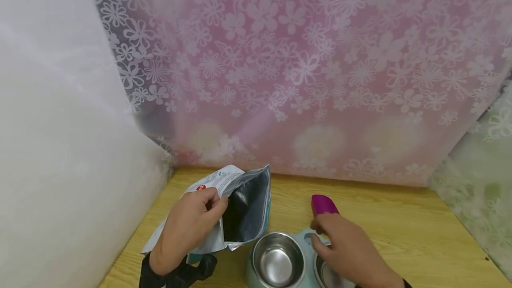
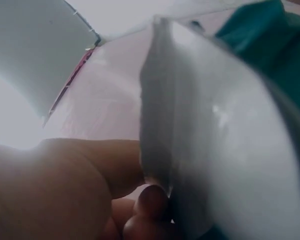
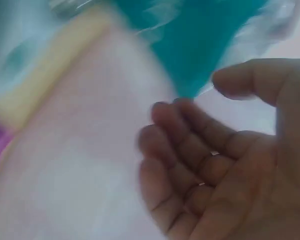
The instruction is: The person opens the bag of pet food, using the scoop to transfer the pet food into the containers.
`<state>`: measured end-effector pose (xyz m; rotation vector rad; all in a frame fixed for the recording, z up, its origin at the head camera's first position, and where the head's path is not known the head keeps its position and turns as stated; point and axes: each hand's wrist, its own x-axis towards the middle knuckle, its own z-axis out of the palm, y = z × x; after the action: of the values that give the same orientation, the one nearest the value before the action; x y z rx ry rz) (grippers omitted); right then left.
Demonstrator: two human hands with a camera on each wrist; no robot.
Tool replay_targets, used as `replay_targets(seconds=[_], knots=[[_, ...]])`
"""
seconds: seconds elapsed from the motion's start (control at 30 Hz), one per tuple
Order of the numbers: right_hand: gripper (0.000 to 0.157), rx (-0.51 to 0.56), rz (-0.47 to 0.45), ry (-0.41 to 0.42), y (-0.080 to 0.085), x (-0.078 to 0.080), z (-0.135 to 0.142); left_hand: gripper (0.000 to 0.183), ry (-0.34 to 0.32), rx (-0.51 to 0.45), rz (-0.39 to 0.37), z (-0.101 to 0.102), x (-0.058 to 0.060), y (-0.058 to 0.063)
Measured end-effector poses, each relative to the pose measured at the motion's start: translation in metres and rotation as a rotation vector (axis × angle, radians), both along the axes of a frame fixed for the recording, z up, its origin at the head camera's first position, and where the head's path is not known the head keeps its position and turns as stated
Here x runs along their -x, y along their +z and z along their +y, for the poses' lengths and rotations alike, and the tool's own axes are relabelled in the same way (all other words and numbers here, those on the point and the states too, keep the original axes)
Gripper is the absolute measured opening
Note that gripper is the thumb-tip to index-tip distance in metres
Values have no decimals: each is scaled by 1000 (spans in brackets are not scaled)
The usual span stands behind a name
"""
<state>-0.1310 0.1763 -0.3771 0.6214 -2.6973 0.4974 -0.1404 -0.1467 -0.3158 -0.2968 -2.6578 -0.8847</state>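
A white and teal foil bag [image 1: 256, 206] stands on the left with its silvery mouth gaping, its inside dark. My left hand [image 1: 193, 218] pinches the near-left rim of the bag between thumb and fingers; the left wrist view shows the pale bag edge [image 2: 157, 105] in that grip. My right hand [image 1: 347, 243] is over the right side of a light-blue double bowl, fingers loosely bent with nothing between them, as the right wrist view confirms. The left steel bowl [image 1: 278, 259] holds nothing visible; the hand partly hides the right steel bowl [image 1: 326, 274].
A magenta curved piece [image 1: 324, 204], partly hidden behind my right hand, lies on the wood-patterned tabletop [image 1: 416, 226]. Pink floral sheeting [image 1: 300, 79] hangs at the back. A white sheet [image 1: 68, 123] bounds the left, and a greenish one [image 1: 476, 181] the right.
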Motion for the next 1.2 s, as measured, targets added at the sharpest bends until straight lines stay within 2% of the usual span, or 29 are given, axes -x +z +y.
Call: replay_targets(seconds=[0.1,0.2,0.3,0.4,0.7,0.87,1.07,1.2], knots=[[21,-126,-163,-175,-14,11,38,36,-1,8,11,1,0,1],[41,-165,-331,-273,-32,20,66,36,-4,13,13,0,-1,1],[61,-153,-459,-341,-49,22,81,36,-3,22,3,-1,-3,-1],[68,-129,-517,-365,-60,21,84,36,-1,26,0,-3,-3,-1],[55,-108,-481,-359,-66,20,78,36,-20,18,22,0,0,0],[38,-87,-435,-325,-64,24,80,35,-24,22,15,-3,1,-2],[19,-9,-364,-294,-47,31,95,36,-39,17,4,-6,3,-3],[24,67,-264,-275,-24,30,102,36,-40,14,25,-8,5,-3]])
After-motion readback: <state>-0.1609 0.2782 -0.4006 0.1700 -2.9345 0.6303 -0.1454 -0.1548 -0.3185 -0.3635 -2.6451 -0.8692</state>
